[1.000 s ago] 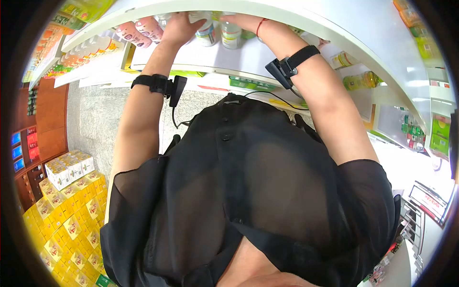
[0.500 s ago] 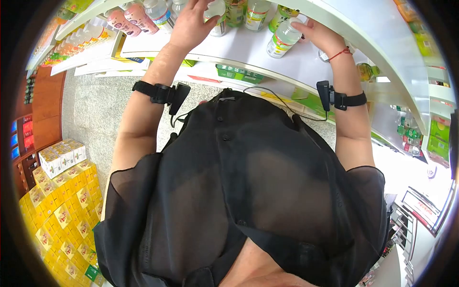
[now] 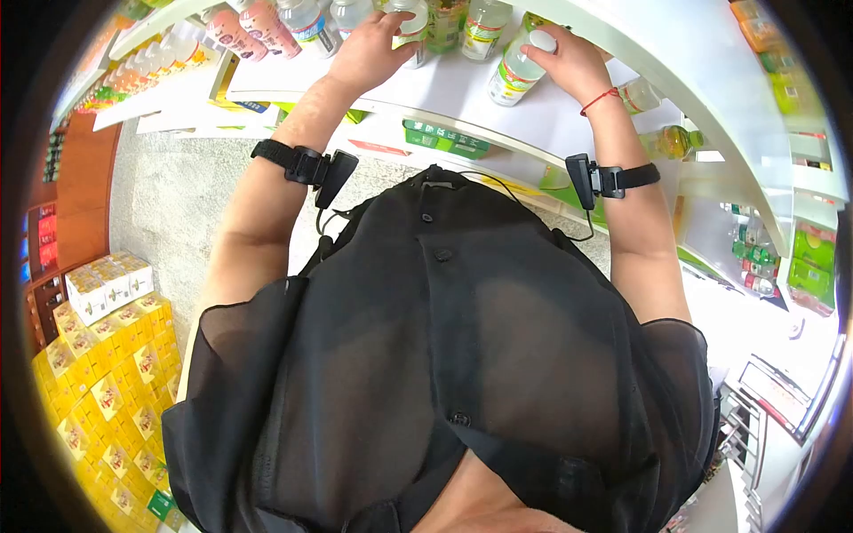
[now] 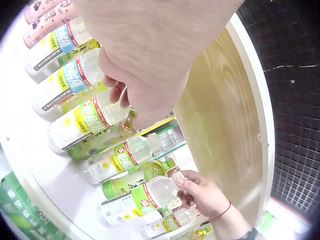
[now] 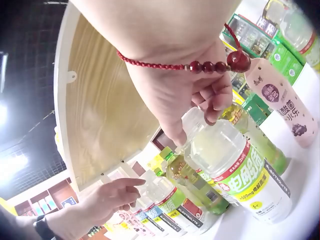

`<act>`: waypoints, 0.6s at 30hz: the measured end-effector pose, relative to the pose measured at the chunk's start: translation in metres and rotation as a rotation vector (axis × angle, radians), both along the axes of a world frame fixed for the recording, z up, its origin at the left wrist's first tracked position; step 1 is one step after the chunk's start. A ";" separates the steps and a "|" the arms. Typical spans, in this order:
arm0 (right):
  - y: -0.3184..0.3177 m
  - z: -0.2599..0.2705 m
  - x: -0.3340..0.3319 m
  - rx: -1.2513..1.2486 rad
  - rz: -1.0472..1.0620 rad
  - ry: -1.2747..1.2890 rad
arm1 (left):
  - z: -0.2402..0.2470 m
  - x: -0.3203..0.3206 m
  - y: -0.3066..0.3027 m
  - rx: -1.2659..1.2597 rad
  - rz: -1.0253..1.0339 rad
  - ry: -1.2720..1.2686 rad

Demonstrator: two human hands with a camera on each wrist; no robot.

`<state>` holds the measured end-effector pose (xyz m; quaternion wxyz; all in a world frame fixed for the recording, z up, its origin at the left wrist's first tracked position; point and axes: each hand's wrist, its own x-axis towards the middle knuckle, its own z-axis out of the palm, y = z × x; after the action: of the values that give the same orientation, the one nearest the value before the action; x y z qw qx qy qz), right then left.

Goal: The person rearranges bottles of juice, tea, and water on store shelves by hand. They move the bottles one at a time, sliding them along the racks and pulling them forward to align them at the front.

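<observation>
On the white shelf [image 3: 444,84], my right hand [image 3: 576,67] pinches a clear electrolyte drink bottle [image 3: 514,78] at its white cap. This bottle has a green, red and yellow label and leans a little, standing forward of the row. In the right wrist view, thumb and fingertips meet round the neck of the drink bottle [image 5: 250,180]. Further left, my left hand [image 3: 369,58] has thumb and fingers at the top of another green-label bottle [image 3: 410,27]. The left wrist view shows that bottle [image 4: 82,125] upright in the row, its cap hidden behind the hand.
Pink bottles [image 3: 267,31] and blue-label bottles [image 3: 306,27] stand at the row's left end. Green tea bottles [image 4: 132,180] stand behind. The upper shelf's edge [image 3: 640,53] curves over the hands. Stacked yellow cartons [image 3: 111,409] stand on the floor at left.
Both hands were deeper under the upper shelf a second ago. My right hand has come out to the right with its bottle, now slightly further left than half a second ago. My left hand has shifted right.
</observation>
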<state>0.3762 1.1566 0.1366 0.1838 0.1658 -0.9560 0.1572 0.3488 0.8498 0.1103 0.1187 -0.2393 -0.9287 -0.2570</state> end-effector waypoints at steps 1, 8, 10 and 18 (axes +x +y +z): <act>-0.004 0.000 -0.004 0.007 0.012 -0.005 | -0.002 0.003 -0.003 0.007 0.012 -0.005; -0.042 0.004 -0.032 -0.014 0.012 -0.194 | -0.027 0.021 -0.030 -0.011 -0.031 -0.116; -0.055 0.007 -0.037 -0.006 0.028 -0.223 | -0.032 0.027 -0.042 0.002 -0.017 -0.159; -0.082 0.005 -0.053 0.086 -0.013 -0.220 | -0.036 0.035 -0.071 0.010 0.010 -0.308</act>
<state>0.3229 1.0749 0.1412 0.0715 0.1492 -0.9773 0.1322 0.3835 0.7786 0.0738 -0.0226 -0.1920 -0.9359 -0.2947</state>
